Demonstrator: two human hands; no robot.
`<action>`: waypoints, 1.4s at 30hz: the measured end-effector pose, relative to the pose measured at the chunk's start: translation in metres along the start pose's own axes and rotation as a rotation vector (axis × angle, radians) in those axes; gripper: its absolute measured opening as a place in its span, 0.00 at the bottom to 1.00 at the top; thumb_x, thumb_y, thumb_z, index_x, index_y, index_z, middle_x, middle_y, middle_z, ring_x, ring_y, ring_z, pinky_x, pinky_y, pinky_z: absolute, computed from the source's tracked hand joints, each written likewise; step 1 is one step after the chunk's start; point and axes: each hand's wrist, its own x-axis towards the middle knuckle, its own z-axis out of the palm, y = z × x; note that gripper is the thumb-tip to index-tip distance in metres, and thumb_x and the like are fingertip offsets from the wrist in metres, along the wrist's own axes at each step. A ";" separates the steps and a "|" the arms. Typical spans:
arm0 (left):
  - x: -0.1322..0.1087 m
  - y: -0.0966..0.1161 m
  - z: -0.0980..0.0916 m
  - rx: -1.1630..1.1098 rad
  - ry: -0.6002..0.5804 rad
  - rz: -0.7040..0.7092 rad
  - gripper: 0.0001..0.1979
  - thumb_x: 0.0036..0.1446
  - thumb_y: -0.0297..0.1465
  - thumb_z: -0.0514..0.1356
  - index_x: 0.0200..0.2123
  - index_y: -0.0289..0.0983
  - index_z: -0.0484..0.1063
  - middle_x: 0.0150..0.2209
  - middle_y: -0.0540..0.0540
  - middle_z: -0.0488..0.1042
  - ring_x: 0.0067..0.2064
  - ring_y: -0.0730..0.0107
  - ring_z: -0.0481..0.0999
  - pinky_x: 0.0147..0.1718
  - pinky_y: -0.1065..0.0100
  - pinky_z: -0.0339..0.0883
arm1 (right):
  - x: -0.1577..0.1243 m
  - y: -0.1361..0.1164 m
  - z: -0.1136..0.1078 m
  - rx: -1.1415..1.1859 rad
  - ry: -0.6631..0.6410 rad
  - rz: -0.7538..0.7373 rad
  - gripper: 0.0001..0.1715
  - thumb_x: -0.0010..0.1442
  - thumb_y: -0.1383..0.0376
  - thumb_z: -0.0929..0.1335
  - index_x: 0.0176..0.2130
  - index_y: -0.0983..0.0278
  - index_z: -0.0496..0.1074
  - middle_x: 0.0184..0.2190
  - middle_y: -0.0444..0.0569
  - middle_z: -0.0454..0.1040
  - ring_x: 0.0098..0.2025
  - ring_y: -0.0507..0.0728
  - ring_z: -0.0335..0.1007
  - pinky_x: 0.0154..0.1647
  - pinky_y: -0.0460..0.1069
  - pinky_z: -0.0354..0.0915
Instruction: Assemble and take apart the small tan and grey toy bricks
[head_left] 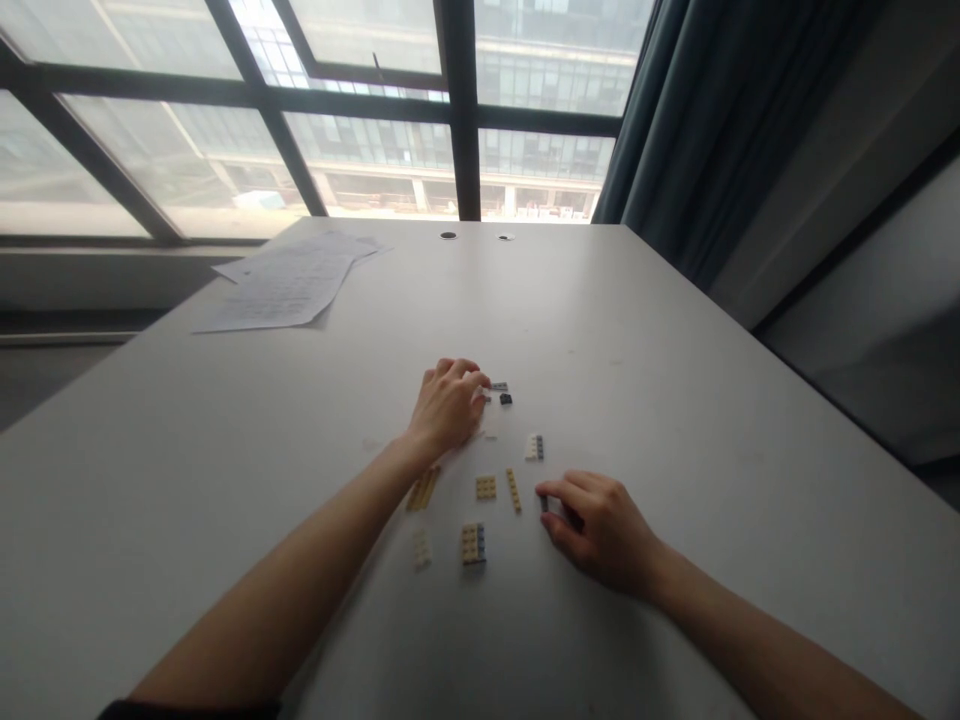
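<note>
My left hand [450, 405] reaches over the far end of the loose building bricks, thumb and index finger apart. Its index fingertip is at a flat grey piece [499, 386]; a small black brick [506, 399] lies just to the right. Lower right, my right hand [600, 525] pinches a dark grey brick [544, 504] between thumb and index finger, at table height. Between the arms lie a tan square plate [486, 488], a narrow tan strip [513, 491] and a tan-and-blue brick stack [473, 544]. A white-and-grey brick [535, 447] sits above the right hand.
Several tan strips [424, 489] lie beside my left forearm, with a pale translucent plate [421, 549] below them. Printed papers [289, 285] overlap the far left edge of the white table [675, 400]. Windows stand behind, a dark curtain [712, 130] at right.
</note>
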 end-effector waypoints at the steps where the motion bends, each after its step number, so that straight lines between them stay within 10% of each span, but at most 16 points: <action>1: 0.003 -0.002 -0.002 0.006 0.010 -0.009 0.11 0.56 0.27 0.57 0.41 0.40 0.76 0.49 0.44 0.72 0.52 0.54 0.64 0.50 0.54 0.59 | 0.000 0.000 0.000 0.003 0.001 0.001 0.12 0.59 0.65 0.67 0.44 0.62 0.73 0.28 0.45 0.70 0.28 0.53 0.63 0.35 0.48 0.59; 25: 0.025 -0.016 0.016 -0.051 -0.106 -0.011 0.14 0.56 0.28 0.54 0.38 0.44 0.79 0.45 0.45 0.77 0.48 0.56 0.69 0.48 0.55 0.61 | 0.001 -0.001 -0.003 0.028 0.011 0.012 0.11 0.59 0.65 0.66 0.43 0.63 0.74 0.29 0.46 0.72 0.29 0.53 0.65 0.34 0.48 0.60; 42: 0.014 0.002 0.000 -0.479 0.136 -0.183 0.10 0.55 0.30 0.55 0.35 0.36 0.76 0.39 0.43 0.75 0.38 0.65 0.74 0.44 0.61 0.68 | 0.002 -0.001 -0.003 0.156 0.062 0.060 0.12 0.59 0.66 0.66 0.44 0.63 0.74 0.27 0.44 0.71 0.27 0.52 0.64 0.32 0.46 0.61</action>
